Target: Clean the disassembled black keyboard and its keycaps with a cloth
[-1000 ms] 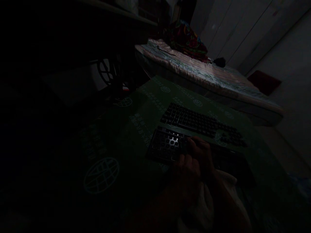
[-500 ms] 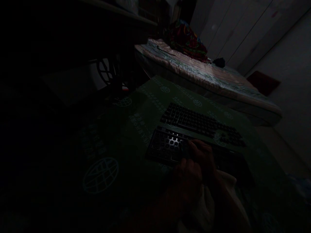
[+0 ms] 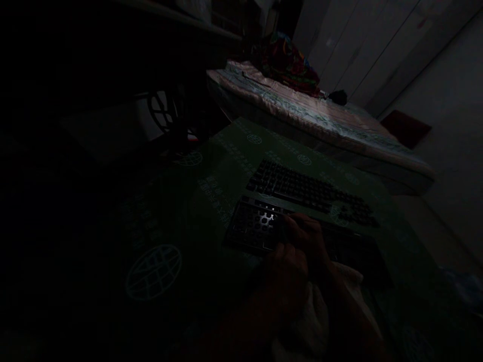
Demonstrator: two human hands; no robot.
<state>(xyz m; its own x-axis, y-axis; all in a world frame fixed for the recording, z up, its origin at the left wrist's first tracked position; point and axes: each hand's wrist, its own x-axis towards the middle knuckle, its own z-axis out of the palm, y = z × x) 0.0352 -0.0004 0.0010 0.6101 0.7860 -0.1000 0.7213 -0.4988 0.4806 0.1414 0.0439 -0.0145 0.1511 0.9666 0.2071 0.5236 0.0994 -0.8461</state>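
The scene is very dark. A black keyboard base (image 3: 245,229), its keycaps off and its round switch openings bare, lies on the green sheet, glinting at its left part. My right hand (image 3: 309,235) is closed over the middle of this base, its fingertips pressed together near a dark bit that I cannot make out. Just below it, my left hand (image 3: 286,261) is curled at the base's near edge; what its fingers hold is hidden. A pale cloth (image 3: 317,314) lies under and beside my forearms. Behind the base, loose black keycaps (image 3: 298,188) are laid out in keyboard order.
A green printed sheet (image 3: 188,201) covers the work surface. Beyond it stands a bed (image 3: 309,113) with a colourful bundled blanket (image 3: 289,65). At the left is a dark table with a spoked wheel (image 3: 162,110) underneath.
The view has shifted slightly, so everything sits a little further left. Both hands stay at the same part of the keyboard base, with only slight finger movement.
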